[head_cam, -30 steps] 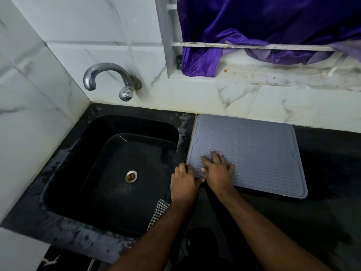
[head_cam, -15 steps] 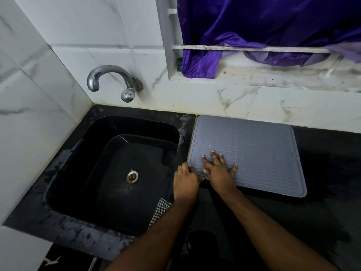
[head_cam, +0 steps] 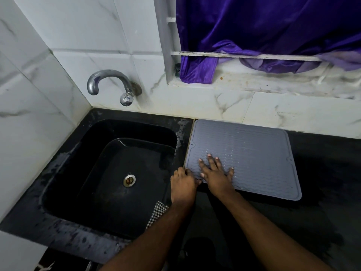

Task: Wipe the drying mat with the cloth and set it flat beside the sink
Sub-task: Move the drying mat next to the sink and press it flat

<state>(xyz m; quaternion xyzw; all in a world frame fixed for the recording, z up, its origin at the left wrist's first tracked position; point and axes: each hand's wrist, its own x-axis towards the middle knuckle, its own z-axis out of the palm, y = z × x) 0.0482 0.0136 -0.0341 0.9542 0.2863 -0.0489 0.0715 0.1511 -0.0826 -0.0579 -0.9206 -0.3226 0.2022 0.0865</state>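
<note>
A grey ribbed drying mat (head_cam: pixel 252 155) lies flat on the black counter, just right of the black sink (head_cam: pixel 82 153). My right hand (head_cam: pixel 214 173) rests palm down on the mat's near left part, fingers spread. My left hand (head_cam: pixel 182 183) sits at the mat's near left corner, fingertips touching its edge. A black-and-white checked cloth (head_cam: pixel 157 213) hangs over the sink's near right rim, partly hidden under my left forearm. Neither hand holds it.
A metal tap (head_cam: pixel 111 85) sticks out of the tiled wall above the sink, and a drain (head_cam: pixel 129 180) sits in its bottom. A purple curtain (head_cam: pixel 263 32) hangs over the window ledge behind. Dark wet counter (head_cam: pixel 322 222) stretches right of the mat.
Both hands stay at the mat's near left corner; the right hand's fingers have spread a little wider on the mat. The mat has not moved.
</note>
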